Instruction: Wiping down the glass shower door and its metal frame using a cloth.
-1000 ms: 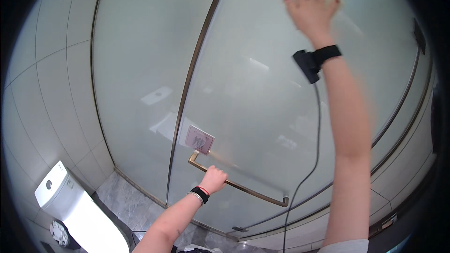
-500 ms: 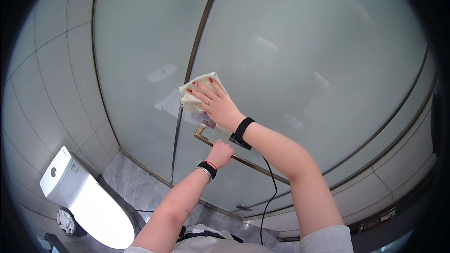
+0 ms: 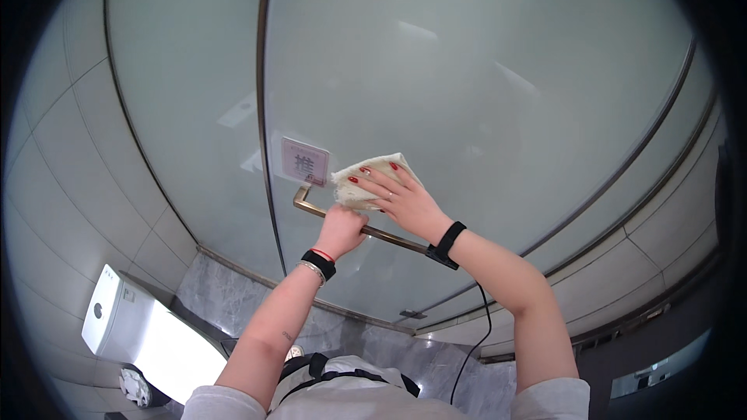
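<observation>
Nearest, the person's torso sits at the lower edge, and both forearms rise from it toward the glass door [image 3: 482, 109].

The left hand [image 3: 340, 229] is clenched around the brass handle [image 3: 389, 236], gripping it near its upper-left end, just below the bend where the bar turns into the glass. The handle's long axis runs from about 10 o'clock down to 4 o'clock, from the bend near the small sign [image 3: 304, 161] to a point behind the right wrist.

The right hand [image 3: 401, 198] lies just beyond and above it, at roughly 1 o'clock from the left fist and almost touching it. Its fingers are spread flat, pressing a pale folded cloth [image 3: 366, 179] against the glass. The cloth lies under the fingertips and reaches past them toward 10 o'clock, its far corner just beside the sign and right above the handle's bend. So the cloth sits on the pane directly above the bar, with the right hand the only one on it; the left hand is nearer the bar.

Farther off, a dark metal frame strip [image 3: 264, 109] runs up the door at 12 o'clock from the sign. At 8 o'clock, well apart, stands a white toilet tank [image 3: 117, 319] against the tiled wall [image 3: 70, 163].
</observation>
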### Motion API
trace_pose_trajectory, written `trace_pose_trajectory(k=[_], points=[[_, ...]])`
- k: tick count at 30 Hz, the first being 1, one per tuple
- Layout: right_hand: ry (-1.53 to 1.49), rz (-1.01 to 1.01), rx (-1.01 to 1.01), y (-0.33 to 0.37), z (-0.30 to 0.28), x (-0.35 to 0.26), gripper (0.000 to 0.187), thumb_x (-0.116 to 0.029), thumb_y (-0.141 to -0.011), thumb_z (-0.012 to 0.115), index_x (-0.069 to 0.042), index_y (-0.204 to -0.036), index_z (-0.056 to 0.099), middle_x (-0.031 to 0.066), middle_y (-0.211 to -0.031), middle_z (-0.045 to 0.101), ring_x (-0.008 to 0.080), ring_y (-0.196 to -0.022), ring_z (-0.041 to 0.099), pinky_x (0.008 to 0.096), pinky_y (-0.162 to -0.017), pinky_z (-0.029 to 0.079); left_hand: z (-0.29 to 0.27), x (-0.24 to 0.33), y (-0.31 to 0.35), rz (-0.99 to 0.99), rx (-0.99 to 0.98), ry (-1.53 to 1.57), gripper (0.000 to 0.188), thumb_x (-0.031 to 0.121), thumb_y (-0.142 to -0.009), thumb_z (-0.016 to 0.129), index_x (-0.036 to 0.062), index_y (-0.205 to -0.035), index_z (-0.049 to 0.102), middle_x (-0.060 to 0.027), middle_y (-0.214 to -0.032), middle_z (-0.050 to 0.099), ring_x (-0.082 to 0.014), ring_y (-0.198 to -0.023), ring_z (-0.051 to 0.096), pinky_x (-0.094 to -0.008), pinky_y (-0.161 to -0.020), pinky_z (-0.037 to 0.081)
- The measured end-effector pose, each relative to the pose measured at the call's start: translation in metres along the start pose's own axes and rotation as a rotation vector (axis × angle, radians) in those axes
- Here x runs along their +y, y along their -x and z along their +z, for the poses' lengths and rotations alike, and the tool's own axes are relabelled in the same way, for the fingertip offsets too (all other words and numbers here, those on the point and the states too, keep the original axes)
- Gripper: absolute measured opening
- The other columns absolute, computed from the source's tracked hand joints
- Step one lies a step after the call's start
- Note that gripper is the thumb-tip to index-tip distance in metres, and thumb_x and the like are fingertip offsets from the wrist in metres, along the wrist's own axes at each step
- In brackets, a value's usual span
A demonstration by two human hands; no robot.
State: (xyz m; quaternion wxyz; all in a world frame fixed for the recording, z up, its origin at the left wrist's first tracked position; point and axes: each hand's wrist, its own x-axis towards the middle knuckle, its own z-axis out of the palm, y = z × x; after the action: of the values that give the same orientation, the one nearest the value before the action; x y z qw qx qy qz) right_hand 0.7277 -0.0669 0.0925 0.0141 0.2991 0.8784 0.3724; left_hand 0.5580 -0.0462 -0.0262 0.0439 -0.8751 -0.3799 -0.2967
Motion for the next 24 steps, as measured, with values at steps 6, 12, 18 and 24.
trace_pose_trajectory(k=[6, 12, 18, 24], points=[[0.006, 0.196, -0.027, 0.081, 0.001, 0.002, 0.048, -0.031, -0.085, 0.055, -0.023, -0.132, 0.048, -0.0116, -0.148, 0.029, 0.0096, -0.135, 0.027, 0.0394, -0.110, 0.028, -0.002, 0.003, -0.004, 0.005, 0.001, 0.045, 0.008, 0.017, -0.066, 0.066, 0.0125, -0.066, 0.059, -0.0055, -0.060, 0.059, -0.0239, -0.066, 0.059, -0.0376, -0.064, 0.041], [-0.064, 0.233, -0.221, 0.199, -0.011, 0.033, 0.041, -0.026, -0.084, 0.055, -0.023, -0.125, 0.054, -0.0131, -0.142, 0.040, 0.0104, -0.129, 0.037, 0.0422, -0.108, 0.031, -0.002, 0.008, -0.010, 0.022, 0.029, 0.053, 0.011, 0.015, -0.066, 0.067, 0.0104, -0.065, 0.057, -0.0051, -0.061, 0.058, -0.0246, -0.065, 0.058, -0.0380, -0.065, 0.041], [-0.014, 0.281, -0.290, 0.283, -0.022, 0.048, 0.025, -0.023, -0.081, 0.060, -0.024, -0.107, 0.061, -0.0144, -0.141, 0.041, 0.0114, -0.129, 0.037, 0.0496, -0.107, 0.028, -0.013, 0.007, -0.014, 0.064, 0.053, 0.045, 0.017, 0.018, -0.067, 0.068, 0.0109, -0.077, 0.056, -0.0047, -0.068, 0.056, -0.0236, -0.072, 0.058, -0.0367, -0.064, 0.041], [-0.052, 0.379, -0.279, 0.264, -0.016, 0.031, 0.023, -0.021, -0.080, 0.060, -0.026, -0.102, 0.062, -0.0149, -0.141, 0.040, 0.0121, -0.128, 0.037, 0.0528, -0.107, 0.026, -0.036, 0.009, -0.006, 0.081, 0.015, 0.283, 0.024, 0.017, -0.070, 0.070, 0.0107, -0.084, 0.052, -0.0025, -0.074, 0.049, -0.0215, -0.076, 0.053, -0.0350, -0.067, 0.039]])
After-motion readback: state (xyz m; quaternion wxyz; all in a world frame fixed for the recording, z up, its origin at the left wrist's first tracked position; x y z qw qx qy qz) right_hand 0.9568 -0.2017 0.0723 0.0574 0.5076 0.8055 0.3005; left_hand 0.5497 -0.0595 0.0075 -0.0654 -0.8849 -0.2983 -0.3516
